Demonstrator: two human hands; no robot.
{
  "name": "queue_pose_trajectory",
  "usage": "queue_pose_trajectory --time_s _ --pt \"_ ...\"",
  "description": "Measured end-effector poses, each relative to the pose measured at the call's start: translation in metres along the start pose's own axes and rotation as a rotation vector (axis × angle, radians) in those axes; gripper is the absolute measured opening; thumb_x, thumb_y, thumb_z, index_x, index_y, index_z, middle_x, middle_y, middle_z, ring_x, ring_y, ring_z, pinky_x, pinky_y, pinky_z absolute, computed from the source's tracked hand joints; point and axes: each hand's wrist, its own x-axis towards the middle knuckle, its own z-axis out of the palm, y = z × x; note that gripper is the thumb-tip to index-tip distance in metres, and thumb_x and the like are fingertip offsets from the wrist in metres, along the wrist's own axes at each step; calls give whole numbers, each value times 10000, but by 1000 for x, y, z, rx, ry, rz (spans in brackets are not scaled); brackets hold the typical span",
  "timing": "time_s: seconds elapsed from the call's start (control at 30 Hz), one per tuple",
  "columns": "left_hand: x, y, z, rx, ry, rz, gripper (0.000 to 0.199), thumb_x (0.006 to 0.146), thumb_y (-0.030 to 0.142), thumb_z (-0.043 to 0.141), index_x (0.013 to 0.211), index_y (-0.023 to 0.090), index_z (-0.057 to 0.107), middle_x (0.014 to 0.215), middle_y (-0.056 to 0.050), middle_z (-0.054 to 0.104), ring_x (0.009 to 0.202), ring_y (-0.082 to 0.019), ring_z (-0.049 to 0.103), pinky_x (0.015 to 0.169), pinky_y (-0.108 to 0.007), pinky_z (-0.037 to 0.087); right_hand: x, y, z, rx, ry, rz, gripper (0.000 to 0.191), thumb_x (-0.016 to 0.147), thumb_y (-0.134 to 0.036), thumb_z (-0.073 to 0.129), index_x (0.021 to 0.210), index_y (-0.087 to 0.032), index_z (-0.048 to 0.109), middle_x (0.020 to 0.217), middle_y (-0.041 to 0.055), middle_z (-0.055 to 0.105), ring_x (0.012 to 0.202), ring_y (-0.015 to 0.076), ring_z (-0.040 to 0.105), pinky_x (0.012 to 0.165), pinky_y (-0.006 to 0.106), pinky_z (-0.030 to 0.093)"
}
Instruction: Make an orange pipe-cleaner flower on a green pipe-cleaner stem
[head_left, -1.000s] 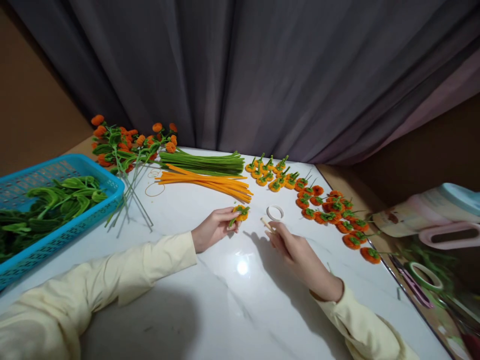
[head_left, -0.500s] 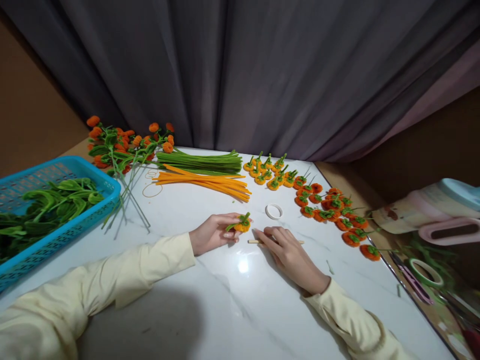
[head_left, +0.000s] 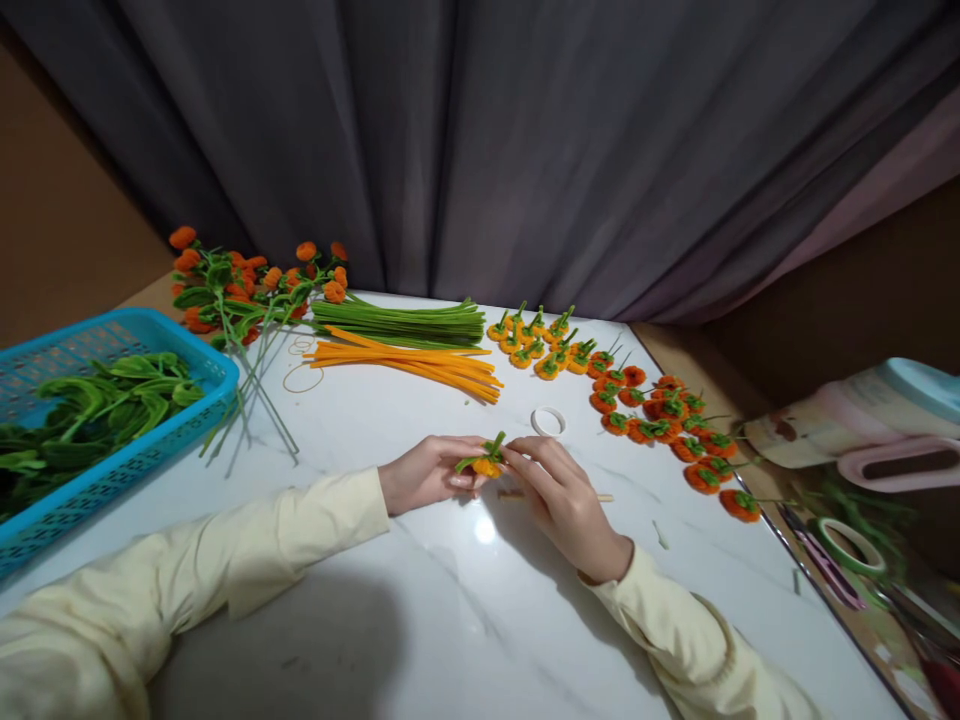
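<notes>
Between the fingers of my left hand (head_left: pixel 429 474) is a small yellow-orange pipe-cleaner flower (head_left: pixel 487 467) with green pieces standing up from it. The fingertips of my right hand (head_left: pixel 559 490) pinch at the flower's right side, on its green part. A thin wooden stick (head_left: pixel 604 497) lies on the table under my right hand, partly covered by it. Just beyond my hands sits a white tape ring (head_left: pixel 548 421).
At left stands a blue basket (head_left: pixel 214 405) of green leaves. Finished orange flowers (head_left: pixel 244 275), green pipe cleaners (head_left: pixel 405 323) and orange pipe cleaners (head_left: pixel 412 364) lie behind. Flower heads (head_left: pixel 645 430) line the right edge, near a large cup (head_left: pixel 847 420), green tape (head_left: pixel 851 547) and scissors (head_left: pixel 829 570).
My right hand has lifted off the wooden stick and moved left to the flower. The stick stays on the table. My left hand still holds the flower in about the same place.
</notes>
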Motion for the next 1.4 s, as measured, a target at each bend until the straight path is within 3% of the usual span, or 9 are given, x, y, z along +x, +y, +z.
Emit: queue_pose_trajectory --time_s 0.17,0.4,0.63,0.9,1.17,1.4 --pt "1 -1 -1 -28 -19 -13 137 804 205 532 850 100 607 676 -20 473 506 -68 259 648 -250 386 -2 1 5 60 16 10 348 870 -20 366 1139 -169 529 966 126 605 869 209 554 710 353 497" --pt "-1 -1 0 -64 -21 -34 119 792 187 553 852 93 595 663 -17 467 514 -70 285 645 -247 390 0 0 6 -6 6 -12 289 867 -11 378 1069 -130 548 916 135 613 814 208 544 675 348 495" --pt "3 -3 -1 -122 -11 -65 170 837 270 538 796 109 574 634 -16 477 500 -81 325 644 -262 417 2 0 2 -31 -5 -56 295 885 -36 343 1060 -114 568 937 157 619 822 214 554 678 360 507" --pt "-1 -2 3 -70 -28 -26 134 790 157 601 910 98 613 712 -29 478 596 -91 427 639 -235 397 3 4 -1 -90 -30 -177 287 895 -25 339 1081 -80 551 958 178 622 863 223 550 708 380 522" --pt "-1 -2 2 -130 -61 -55 150 778 134 599 910 68 629 719 -32 483 570 -77 410 654 -248 414 4 12 -10 -213 18 -388 246 906 -53 366 1071 -44 547 941 189 622 863 241 576 683 378 526" --pt "-3 0 9 -13 42 29 264 747 195 666 969 144 533 715 -11 528 567 -84 472 645 -257 401 7 13 -9 -239 10 -396 261 907 -49 324 982 -44 574 897 190 628 786 220 566 645 359 524"
